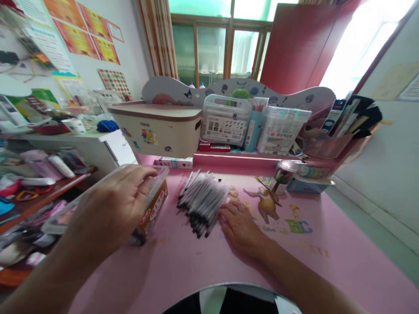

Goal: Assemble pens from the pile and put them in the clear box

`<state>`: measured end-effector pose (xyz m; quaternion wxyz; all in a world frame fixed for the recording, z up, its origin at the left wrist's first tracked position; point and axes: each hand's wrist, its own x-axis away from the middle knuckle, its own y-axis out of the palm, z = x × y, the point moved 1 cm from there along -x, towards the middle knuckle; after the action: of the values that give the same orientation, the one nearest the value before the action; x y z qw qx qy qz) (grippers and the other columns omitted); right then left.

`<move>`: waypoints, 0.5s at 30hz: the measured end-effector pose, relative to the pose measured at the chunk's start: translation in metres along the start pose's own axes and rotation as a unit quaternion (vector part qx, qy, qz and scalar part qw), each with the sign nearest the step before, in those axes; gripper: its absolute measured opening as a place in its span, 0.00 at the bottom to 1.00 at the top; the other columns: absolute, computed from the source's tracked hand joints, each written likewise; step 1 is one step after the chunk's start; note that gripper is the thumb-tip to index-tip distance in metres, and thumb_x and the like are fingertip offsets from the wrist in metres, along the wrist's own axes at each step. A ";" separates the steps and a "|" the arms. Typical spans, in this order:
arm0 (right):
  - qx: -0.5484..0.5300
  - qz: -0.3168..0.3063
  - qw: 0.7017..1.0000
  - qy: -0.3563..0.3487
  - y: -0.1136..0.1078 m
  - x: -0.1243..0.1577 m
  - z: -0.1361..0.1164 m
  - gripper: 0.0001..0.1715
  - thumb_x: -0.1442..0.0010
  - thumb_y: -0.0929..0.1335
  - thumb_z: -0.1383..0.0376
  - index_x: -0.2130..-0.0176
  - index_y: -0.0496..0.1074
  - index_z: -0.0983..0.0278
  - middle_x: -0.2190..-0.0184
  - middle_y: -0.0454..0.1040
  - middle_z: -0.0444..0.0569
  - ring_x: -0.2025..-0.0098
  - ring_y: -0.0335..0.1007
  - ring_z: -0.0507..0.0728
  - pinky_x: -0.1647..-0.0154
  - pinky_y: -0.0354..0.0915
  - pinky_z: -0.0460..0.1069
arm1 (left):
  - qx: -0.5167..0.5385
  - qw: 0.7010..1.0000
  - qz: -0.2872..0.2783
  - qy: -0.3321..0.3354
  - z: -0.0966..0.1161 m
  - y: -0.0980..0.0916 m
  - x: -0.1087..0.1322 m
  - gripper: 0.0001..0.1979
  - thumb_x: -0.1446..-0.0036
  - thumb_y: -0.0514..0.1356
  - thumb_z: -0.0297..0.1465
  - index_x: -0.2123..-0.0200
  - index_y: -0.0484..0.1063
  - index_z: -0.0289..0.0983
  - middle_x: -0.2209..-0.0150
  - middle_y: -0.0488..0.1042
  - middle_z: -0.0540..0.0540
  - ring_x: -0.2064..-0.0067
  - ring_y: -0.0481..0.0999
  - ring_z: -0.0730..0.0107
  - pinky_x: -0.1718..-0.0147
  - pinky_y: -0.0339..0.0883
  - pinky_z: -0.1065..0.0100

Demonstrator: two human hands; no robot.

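A loose pile of slim clear pens or refills with black tips lies on the pink desk. Beside its right edge, my right hand rests low on the desktop, fingers stretched out and their tips against the pile. To the left stands a clear plastic box with a brown printed label. Over that box is my left hand, its fingers curled at the upper rim; the thumb and most of the box's inside are hidden behind the hand.
On the back shelf sit a lidded cream bin, a marker case, a clear pen pack and a pen holder. A can and a blue box stand at the desk's right rear. Cluttered shelves flank the left.
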<state>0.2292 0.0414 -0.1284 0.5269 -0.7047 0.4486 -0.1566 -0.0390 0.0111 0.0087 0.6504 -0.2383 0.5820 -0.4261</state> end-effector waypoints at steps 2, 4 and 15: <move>0.010 0.002 1.000 0.010 0.000 0.000 0.000 0.15 0.34 0.63 0.68 0.50 0.71 0.58 0.52 0.72 0.50 0.47 0.59 0.62 0.41 0.51 0.61 | 0.103 0.994 -0.003 0.023 0.025 0.007 0.006 0.14 0.39 0.51 0.37 0.60 0.74 0.40 0.59 0.77 0.44 0.57 0.74 0.55 0.55 0.62 0.60; 0.022 0.003 1.000 0.019 0.001 0.001 0.000 0.13 0.35 0.63 0.69 0.53 0.73 0.58 0.53 0.71 0.51 0.48 0.59 0.63 0.42 0.53 0.61 | 0.238 0.971 -0.035 0.013 0.049 0.021 0.013 0.10 0.42 0.56 0.36 0.63 0.77 0.41 0.63 0.78 0.44 0.61 0.74 0.55 0.57 0.62 0.62; 0.022 -0.003 1.000 -0.013 0.006 0.010 0.010 0.07 0.36 0.65 0.70 0.59 0.72 0.62 0.59 0.72 0.51 0.55 0.62 0.60 0.49 0.56 0.56 | 0.454 0.869 -0.193 -0.045 0.107 0.108 0.055 0.09 0.40 0.57 0.28 0.70 0.75 0.41 0.66 0.75 0.43 0.62 0.70 0.58 0.55 0.58 0.63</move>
<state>0.2386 0.0389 -0.1406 0.5472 -0.6962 0.4365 -0.1589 0.0912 0.0015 -0.0866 0.6174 -0.0431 0.2367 -0.7490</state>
